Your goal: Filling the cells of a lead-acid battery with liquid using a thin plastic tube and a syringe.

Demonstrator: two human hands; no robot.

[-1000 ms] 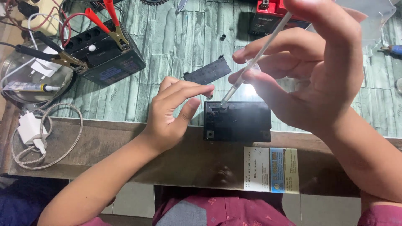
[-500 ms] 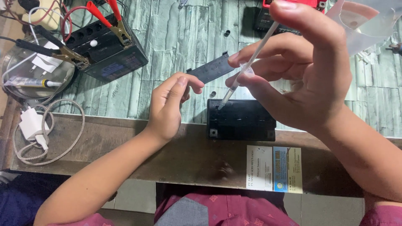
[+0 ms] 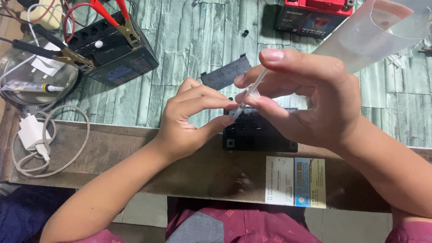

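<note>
Open tabletop (image 3: 189, 49) between clamped battery (image 3: 114, 56) and red battery (image 3: 315, 15)

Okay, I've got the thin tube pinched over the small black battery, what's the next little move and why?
Probably lower the tube tip straight into the battery top. The right hand holds it slanted, its tip just above the case, and the left hand fingers meet at the tip, so it seems aimed, though the opening itself is hidden.

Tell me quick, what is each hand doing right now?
Left hand: holds nothing, fingertips pinched at the tip of the thin tube.
Right hand: closed on the thin tube over the black battery.
</note>
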